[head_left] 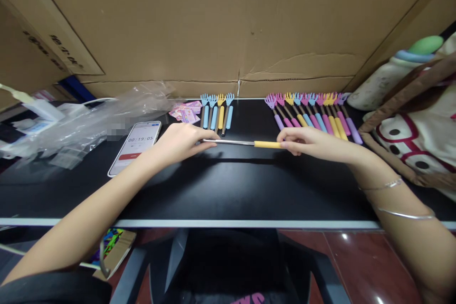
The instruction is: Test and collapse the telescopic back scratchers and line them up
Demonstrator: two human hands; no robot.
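Above the black table, a back scratcher's metal rod with a yellow handle is stretched level between my two hands. My left hand pinches the rod's left end, and I cannot see a claw head there. At the other end, the fingers of my right hand are closed around the tip of the yellow handle. Just beyond my left hand lie several back scratchers with blue or yellow handles. Behind my right hand, a longer row of back scratchers in purple, pink, yellow and blue lies side by side.
A phone showing a timer, clear plastic bags and small printed cards lie on the left of the table. A cloth bag and a bottle stand at the right. Cardboard walls the back.
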